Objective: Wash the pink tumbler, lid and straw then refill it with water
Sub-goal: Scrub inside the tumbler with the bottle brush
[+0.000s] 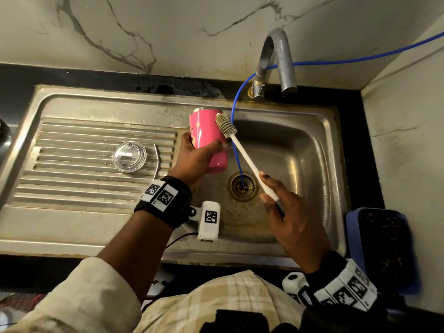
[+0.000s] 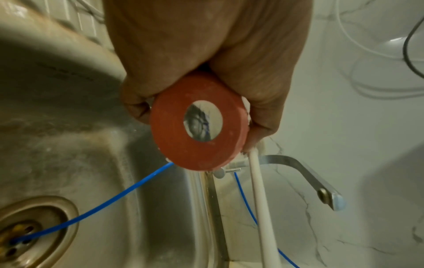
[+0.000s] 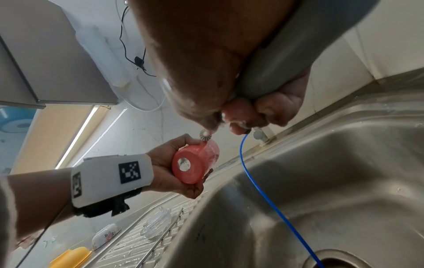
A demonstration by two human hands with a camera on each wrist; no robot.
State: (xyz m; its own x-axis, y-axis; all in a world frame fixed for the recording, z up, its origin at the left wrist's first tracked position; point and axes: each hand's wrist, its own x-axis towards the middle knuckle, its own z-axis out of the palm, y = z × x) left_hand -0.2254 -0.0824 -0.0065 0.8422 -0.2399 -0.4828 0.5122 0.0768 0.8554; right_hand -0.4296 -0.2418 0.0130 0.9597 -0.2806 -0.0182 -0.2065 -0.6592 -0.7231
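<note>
Tumbler (image 1: 207,138) gripped by left hand (image 1: 192,159) gets outside scrubbing from brush (image 1: 225,126) gripped in right hand (image 1: 288,212); lid (image 1: 129,156), straw (image 1: 157,162), refilling probably remain.

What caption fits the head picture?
Left hand holds the pink tumbler while right hand brushes it.

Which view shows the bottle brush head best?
The head view: the brush head lies in full against the pink tumbler. The right wrist view shows it small and end-on; the left wrist view shows only its white handle.
</note>
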